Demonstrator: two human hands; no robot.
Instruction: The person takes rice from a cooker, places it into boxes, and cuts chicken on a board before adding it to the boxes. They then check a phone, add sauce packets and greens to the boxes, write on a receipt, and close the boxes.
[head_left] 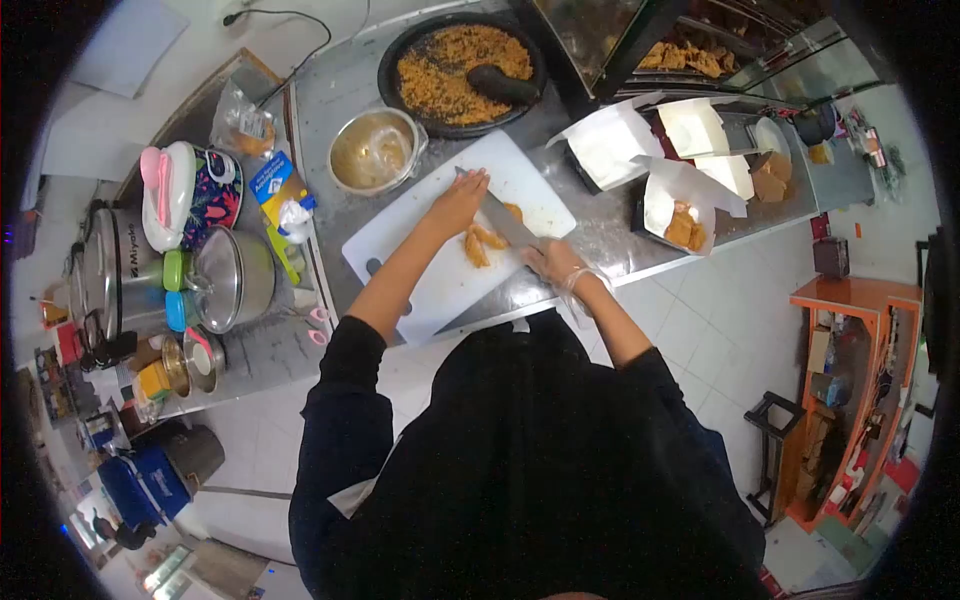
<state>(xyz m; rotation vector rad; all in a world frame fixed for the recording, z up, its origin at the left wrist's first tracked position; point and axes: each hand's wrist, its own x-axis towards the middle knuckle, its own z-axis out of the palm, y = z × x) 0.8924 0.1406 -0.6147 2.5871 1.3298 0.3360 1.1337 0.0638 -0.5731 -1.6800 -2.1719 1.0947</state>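
Observation:
A white cutting board (420,285) lies on the metal counter in front of me. My right hand (556,263), in a clear plastic glove, is wrapped round the handle of a large knife (509,222). The blade points away to the upper left, over the board. My left hand (459,203) rests at the blade's tip end, its fingers together against the knife. Pieces of golden fried food (480,245) lie on the board beside the blade, between my hands.
Beyond the board stand a metal bowl (374,152) and a black mortar (388,75) holding orange-brown crumbs and a pestle (503,86). Open white boxes (612,140) stand at the right, one (660,205) with fried food. Pots (232,279) are at the left.

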